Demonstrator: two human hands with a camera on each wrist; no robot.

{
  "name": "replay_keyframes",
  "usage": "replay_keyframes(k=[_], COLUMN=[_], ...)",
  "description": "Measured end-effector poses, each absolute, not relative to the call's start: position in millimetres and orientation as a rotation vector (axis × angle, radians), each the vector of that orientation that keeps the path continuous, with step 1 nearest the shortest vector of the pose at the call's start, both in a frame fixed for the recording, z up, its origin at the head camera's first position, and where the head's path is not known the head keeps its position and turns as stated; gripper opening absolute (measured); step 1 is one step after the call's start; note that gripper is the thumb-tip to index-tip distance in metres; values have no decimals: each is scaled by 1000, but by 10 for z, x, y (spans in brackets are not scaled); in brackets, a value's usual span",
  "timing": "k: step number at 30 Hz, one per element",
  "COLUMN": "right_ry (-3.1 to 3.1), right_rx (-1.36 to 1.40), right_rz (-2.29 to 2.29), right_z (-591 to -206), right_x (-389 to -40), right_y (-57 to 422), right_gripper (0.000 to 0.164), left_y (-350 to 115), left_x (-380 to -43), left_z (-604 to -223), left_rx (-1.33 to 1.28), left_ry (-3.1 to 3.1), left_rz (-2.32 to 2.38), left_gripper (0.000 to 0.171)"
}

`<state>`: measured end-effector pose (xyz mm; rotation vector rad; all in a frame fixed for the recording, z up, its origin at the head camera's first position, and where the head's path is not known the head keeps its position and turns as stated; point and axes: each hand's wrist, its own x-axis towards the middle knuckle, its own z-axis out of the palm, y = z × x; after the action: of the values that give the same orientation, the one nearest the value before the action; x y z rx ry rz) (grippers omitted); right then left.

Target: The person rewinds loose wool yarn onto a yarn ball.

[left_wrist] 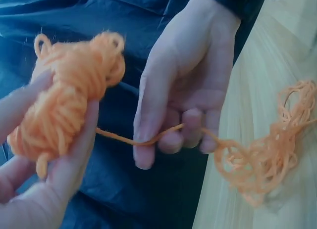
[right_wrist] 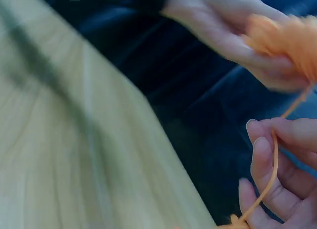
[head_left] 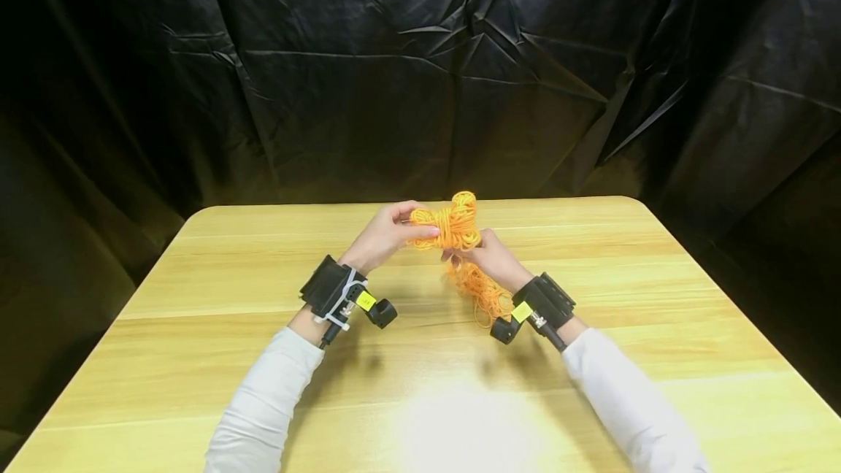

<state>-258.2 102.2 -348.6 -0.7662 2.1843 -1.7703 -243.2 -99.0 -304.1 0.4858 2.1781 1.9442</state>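
Note:
My left hand (head_left: pixel 384 234) grips a bundle of orange yarn (head_left: pixel 453 226), looped at both ends and wrapped round its middle. Thumb and fingers lie on opposite sides of the bundle in the left wrist view. From it a single strand (left_wrist: pixel 116 136) runs across to my right hand (head_left: pixel 497 260), which pinches it between thumb and forefinger. Past that pinch, the strand crosses the other curled fingers (right_wrist: pixel 265 157) of the right hand. It leads on to a loose tangle of the same yarn (head_left: pixel 482 289), partly hidden by the right wrist in the head view.
Both hands are above the far part of a light wooden table (head_left: pixel 263 261). A black sheet (head_left: pixel 342 93) hangs behind the table's far edge. Each wrist wears a black strap, such as the left strap (head_left: pixel 326 287), with a small camera sticking inward.

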Motion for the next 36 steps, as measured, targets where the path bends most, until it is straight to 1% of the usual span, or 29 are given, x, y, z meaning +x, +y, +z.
replay_keyframes(k=[2, 4, 11, 14, 19, 25, 31, 36], right_ry=[2270, 2341, 2409, 2481, 2573, 2510, 2423, 2363], right_rx=[-841, -909, -1051, -1081, -1093, -1017, -996, -959], right_rz=[-1650, -1541, -1356, -1299, -1242, -1330, -1518, -1696], right_z=[-3466, -3431, -3213, -3091, -2882, -2690, -2566, -2573], right_x=[-2538, -2495, -2383, -2372, -2379, -2436, -2538, -2622], right_y=[998, 977, 984, 1015, 1069, 1144, 1223, 1257], right_gripper=[21, 23, 18, 15, 16, 18, 24, 29], left_y=[-999, -1006, -1022, -1029, -1026, -1020, -1017, -1018], left_x=[-2444, -2453, -2475, -2480, -2475, -2471, -2472, -2465], left_z=[-3049, -3059, -3089, -3094, -3082, -3089, -3090, -3077], left_rx=[459, 435, 342, 314, 297, 311, 342, 481], left_ry=[2213, 2227, 2289, 2309, 2336, 2403, 2400, 2372], left_rz=[1963, 1982, 1966, 1950, 1919, 1817, 1749, 1637], left_gripper=[31, 32, 34, 34, 32, 29, 32, 33])
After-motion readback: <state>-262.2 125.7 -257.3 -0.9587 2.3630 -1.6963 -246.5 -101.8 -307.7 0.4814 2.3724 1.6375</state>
